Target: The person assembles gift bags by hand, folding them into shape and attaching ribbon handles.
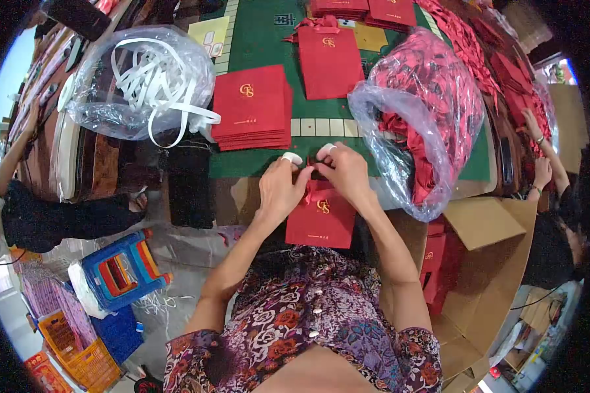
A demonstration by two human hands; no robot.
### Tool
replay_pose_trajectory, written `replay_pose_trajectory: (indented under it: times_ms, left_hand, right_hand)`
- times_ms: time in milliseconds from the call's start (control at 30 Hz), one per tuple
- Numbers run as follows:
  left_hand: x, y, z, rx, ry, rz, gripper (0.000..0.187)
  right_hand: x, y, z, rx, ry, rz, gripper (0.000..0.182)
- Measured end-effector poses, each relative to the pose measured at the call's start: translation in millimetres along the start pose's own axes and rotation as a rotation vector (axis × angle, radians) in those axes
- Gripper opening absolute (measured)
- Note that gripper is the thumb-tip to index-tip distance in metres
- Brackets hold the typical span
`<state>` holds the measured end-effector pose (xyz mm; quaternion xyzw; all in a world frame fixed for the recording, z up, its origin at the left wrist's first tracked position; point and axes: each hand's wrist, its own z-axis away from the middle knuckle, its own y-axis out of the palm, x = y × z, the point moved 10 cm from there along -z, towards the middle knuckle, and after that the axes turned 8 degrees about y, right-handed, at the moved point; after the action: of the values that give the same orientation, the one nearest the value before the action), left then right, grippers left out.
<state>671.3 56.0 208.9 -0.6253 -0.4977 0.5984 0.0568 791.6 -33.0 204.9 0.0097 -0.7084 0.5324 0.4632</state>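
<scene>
A small red paper gift bag with gold lettering hangs upright in front of my body, at the table's near edge. At its top, my left hand and my right hand are close together, thumbs and fingers pinched on the bag's red ribbon. White coverings wrap a finger of each hand. My fingers partly hide the ribbon and the bag's upper edge. Beyond my left hand lies a stack of flat red bags. Farther back, another red bag lies with a ribbon at its top.
A clear plastic bag of red ribbons stands at right, one of white ribbons at left. An open cardboard box holding red bags is beside my right arm. Other people's arms reach in at both sides. Blue stools stand left.
</scene>
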Motion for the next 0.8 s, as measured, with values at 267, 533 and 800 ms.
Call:
replay_pose_trajectory:
  times_ms: [267, 533, 800]
  left_hand:
    - [-3, 8, -12, 0.005, 0.037, -0.14, 0.019]
    - [-14, 5, -10, -0.029, -0.009, 0.076, 0.012]
    - [-28, 1, -9, -0.03, 0.099, 0.068, 0.008]
  right_hand:
    - [-21, -5, 8, -0.018, 0.145, -0.296, 0.013]
    - [-33, 20, 12, 0.217, 0.268, -0.814, 0.02]
    - [-27, 18, 13, 0.3, 0.33, -0.956, 0.017]
